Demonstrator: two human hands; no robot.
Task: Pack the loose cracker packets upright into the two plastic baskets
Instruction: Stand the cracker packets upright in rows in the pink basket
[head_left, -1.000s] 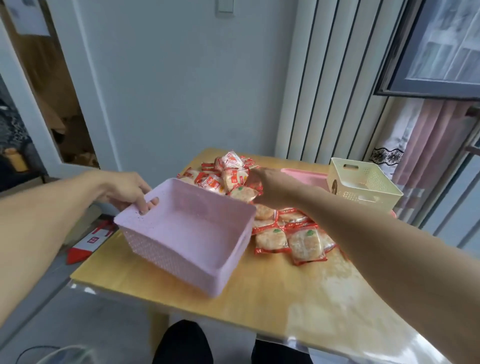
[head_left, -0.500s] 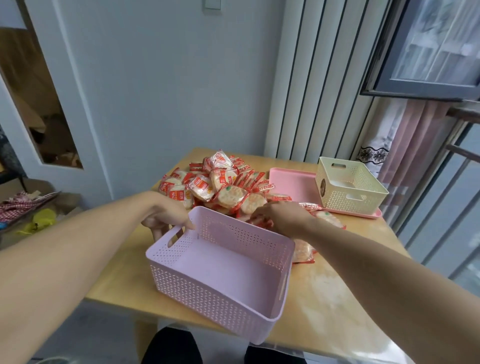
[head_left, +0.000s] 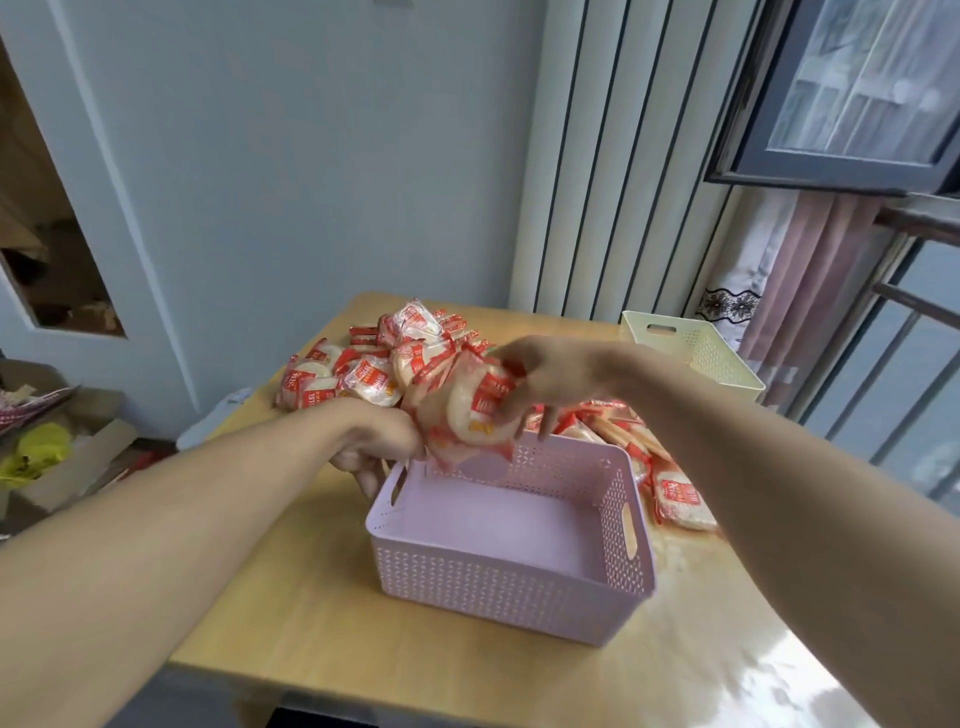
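Observation:
An empty pink perforated basket (head_left: 511, 597) stands on the wooden table (head_left: 322, 623) in front of me. Above its far rim I hold a bunch of cracker packets (head_left: 467, 415) in red and clear wrappers. My right hand (head_left: 545, 379) grips the bunch from the right and above. My left hand (head_left: 379, 441) holds its lower left side, just outside the basket's left handle. A heap of loose packets (head_left: 374, 364) lies behind the basket, and more packets (head_left: 675, 493) lie to its right. A cream basket (head_left: 696, 353) stands at the back right.
A blue-grey wall and white vertical panels close off the far side of the table. A window with a railing and a pink curtain is on the right. Cardboard boxes and clutter (head_left: 47, 457) sit on the floor at the left.
The pink basket has been set down and turned square to me. Both hands left its rim area and lifted a bunch of packets over its far edge.

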